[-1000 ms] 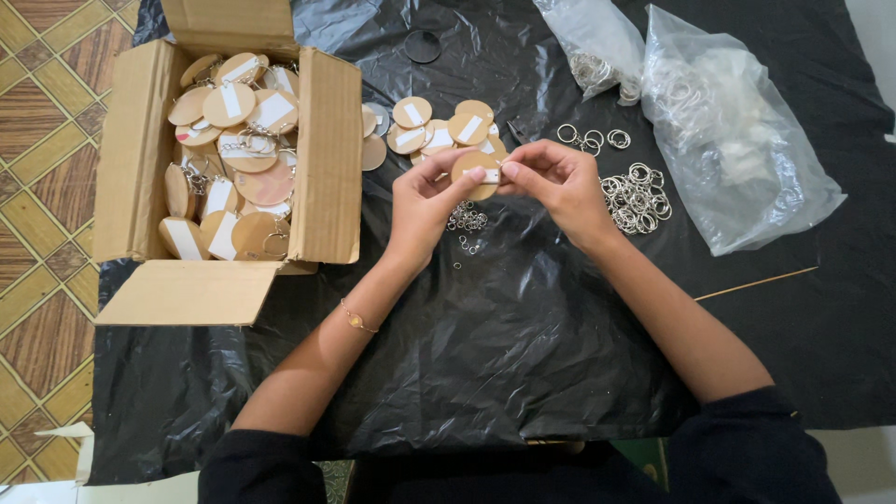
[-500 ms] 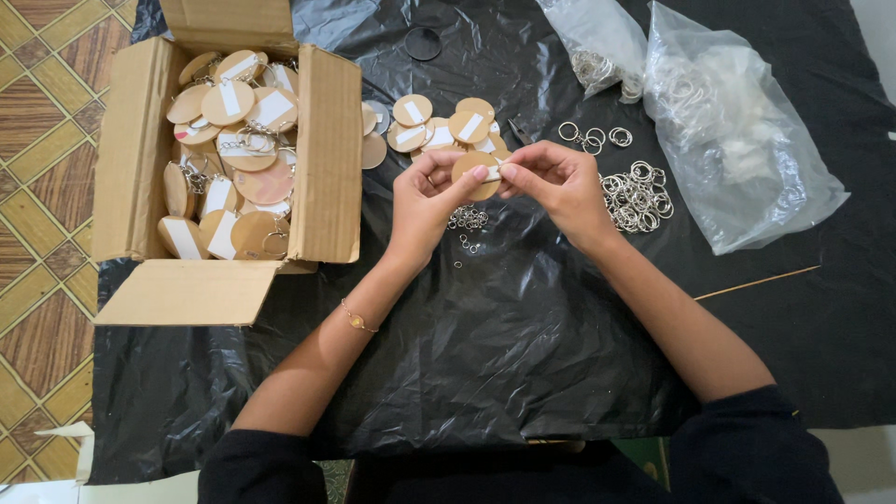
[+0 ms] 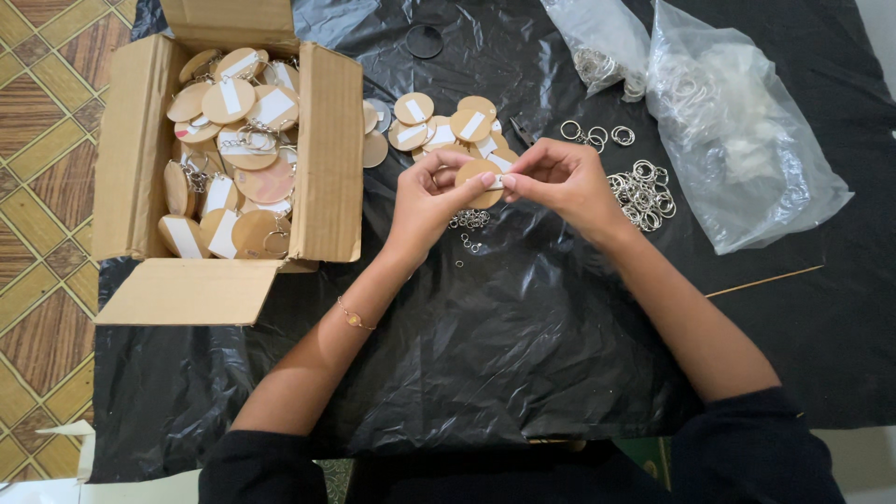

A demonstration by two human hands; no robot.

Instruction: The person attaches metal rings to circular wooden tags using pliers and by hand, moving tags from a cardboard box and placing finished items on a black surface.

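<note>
My left hand (image 3: 425,198) and my right hand (image 3: 560,179) meet over a black plastic sheet (image 3: 485,355), both pinching one round wooden disc (image 3: 480,182) with a white label. Just behind the hands lies a small pile of similar discs (image 3: 439,126). A short metal chain and small links (image 3: 469,224) lie on the sheet right below the held disc. Loose metal key rings (image 3: 642,191) are heaped beside my right hand.
An open cardboard box (image 3: 327,159) at the left holds several finished discs with rings. Two clear plastic bags (image 3: 737,121) sit at the back right, one with more rings. A thin wooden stick (image 3: 765,280) lies at the right. Patterned floor tiles show at the left.
The hands stay in the same place on the disc; only the fingers shift slightly around its edge.
</note>
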